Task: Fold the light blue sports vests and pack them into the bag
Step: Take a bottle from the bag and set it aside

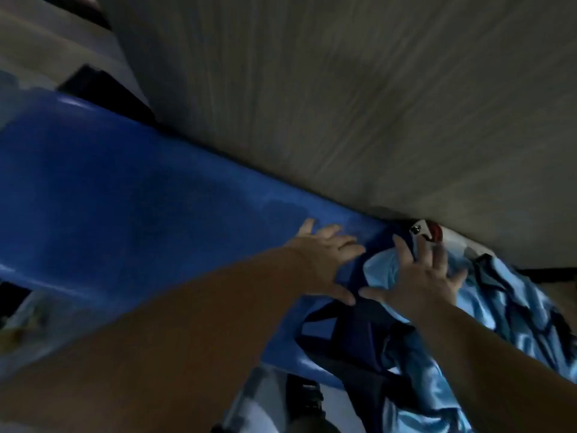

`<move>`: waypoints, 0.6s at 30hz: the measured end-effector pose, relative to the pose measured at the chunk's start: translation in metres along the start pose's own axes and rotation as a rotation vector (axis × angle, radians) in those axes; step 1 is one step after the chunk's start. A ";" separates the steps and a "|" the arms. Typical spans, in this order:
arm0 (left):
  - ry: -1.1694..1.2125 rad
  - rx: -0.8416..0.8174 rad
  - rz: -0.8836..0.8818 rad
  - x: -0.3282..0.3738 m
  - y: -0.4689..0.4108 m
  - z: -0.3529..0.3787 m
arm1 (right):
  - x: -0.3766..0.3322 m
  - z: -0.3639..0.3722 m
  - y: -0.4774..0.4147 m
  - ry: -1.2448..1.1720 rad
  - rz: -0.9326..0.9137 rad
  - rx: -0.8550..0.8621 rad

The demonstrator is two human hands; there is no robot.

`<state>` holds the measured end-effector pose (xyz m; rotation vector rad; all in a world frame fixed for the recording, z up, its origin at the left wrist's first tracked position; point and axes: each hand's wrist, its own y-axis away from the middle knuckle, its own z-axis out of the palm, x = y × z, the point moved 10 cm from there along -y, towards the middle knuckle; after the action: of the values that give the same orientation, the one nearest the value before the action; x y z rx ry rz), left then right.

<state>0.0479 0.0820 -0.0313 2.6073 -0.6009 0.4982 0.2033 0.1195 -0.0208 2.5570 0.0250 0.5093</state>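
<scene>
Glossy light blue sports vests [505, 310], satin-smooth and trimmed with dark bands, lie in a crumpled heap at the lower right of the frame, spilling over the end of a smooth, shiny blue plastic tabletop [140, 198] that runs diagonally from the left edge toward the lower centre. A person's left hand [324, 260] lies palm down on the blue plastic at centre frame with its fingers straight and fanned, its grip released and holding nothing. Just to its right, the right hand [418, 276] spreads flat over a fold of the pale blue cloth, its grip likewise released. Between the thumbs, dark navy fabric [352, 332] falls in loose loops; whether it is a bag or vest trim cannot be told. A small red-and-white object [429, 234] sits just beyond the right fingertips, too blurred to identify. A grey surface [343, 104], streaked by motion blur, fills the upper frame.
</scene>
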 end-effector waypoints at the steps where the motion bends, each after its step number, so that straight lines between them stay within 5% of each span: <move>1: -0.019 -0.018 0.025 0.008 -0.007 0.007 | 0.007 0.006 -0.003 0.012 0.016 0.008; 8: -0.066 -0.014 0.048 0.013 -0.058 0.030 | 0.023 -0.008 -0.026 0.100 -0.037 0.320; 18: -0.130 -0.010 0.142 0.008 -0.120 0.054 | 0.034 0.008 -0.059 0.077 0.079 0.313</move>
<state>0.1256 0.1522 -0.1110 2.6139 -0.8339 0.3693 0.2427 0.1699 -0.0446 2.8508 0.0340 0.6813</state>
